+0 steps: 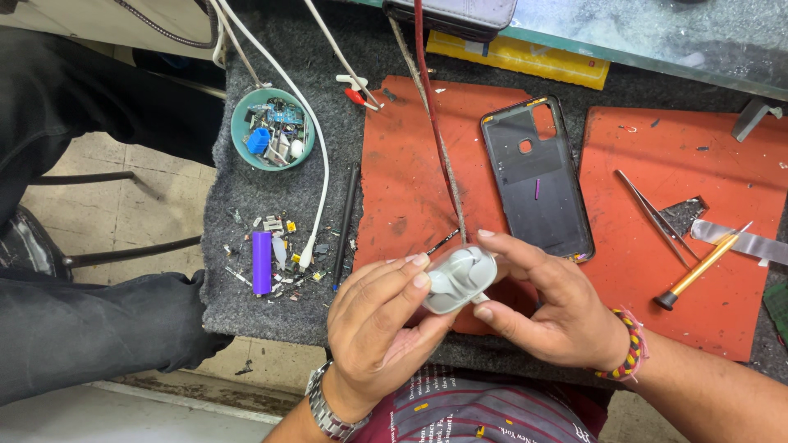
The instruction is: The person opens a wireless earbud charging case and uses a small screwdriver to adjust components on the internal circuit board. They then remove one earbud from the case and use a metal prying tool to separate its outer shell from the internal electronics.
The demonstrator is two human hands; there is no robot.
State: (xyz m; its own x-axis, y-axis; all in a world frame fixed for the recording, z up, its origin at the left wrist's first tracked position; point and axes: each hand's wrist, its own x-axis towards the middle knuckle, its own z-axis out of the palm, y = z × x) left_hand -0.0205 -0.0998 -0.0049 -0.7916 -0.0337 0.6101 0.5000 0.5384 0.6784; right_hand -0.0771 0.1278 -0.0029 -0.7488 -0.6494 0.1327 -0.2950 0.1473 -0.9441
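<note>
Above grey mat: left hand [379,316], right hand [548,302] grip white case [460,279]; green bowl [240,141] holds, seemingly, small parts.

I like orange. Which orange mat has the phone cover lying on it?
The left orange mat, nearest both hands, carries the black phone cover. The right orange mat holds tweezers instead.

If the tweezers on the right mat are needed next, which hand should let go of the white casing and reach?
Probably the right hand. The tweezers lie on its side of the bench, with nothing between. The left hand cradles the white casing from below and could likely hold it alone.
</note>
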